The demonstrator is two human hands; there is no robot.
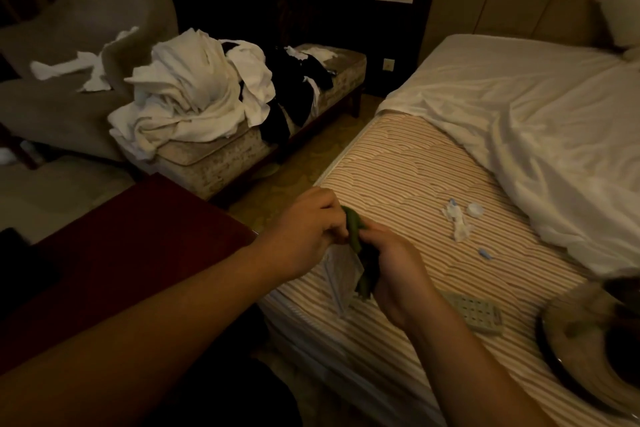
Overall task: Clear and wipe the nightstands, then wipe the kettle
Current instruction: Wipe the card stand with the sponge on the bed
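Both my hands meet over the corner of the striped mattress (398, 166). My left hand (304, 232) and my right hand (394, 267) are closed on the same dark green cloth (356, 236), which bunches between them and hangs down. A pale plastic bag or wrapper (341, 274) dangles below my left hand; which hand grips it I cannot tell. The dark red nightstand top (131, 246) lies to the left under my left forearm. No kettle can be made out with certainty.
On the mattress lie crumpled wrappers (457, 218), a small white cap (475, 210), a remote control (476, 314) and a round dark tray (568, 333) at the right edge. White bedding (536, 121) covers the far bed. A bench (214, 159) holds piled linen; an armchair (86, 45) stands left.
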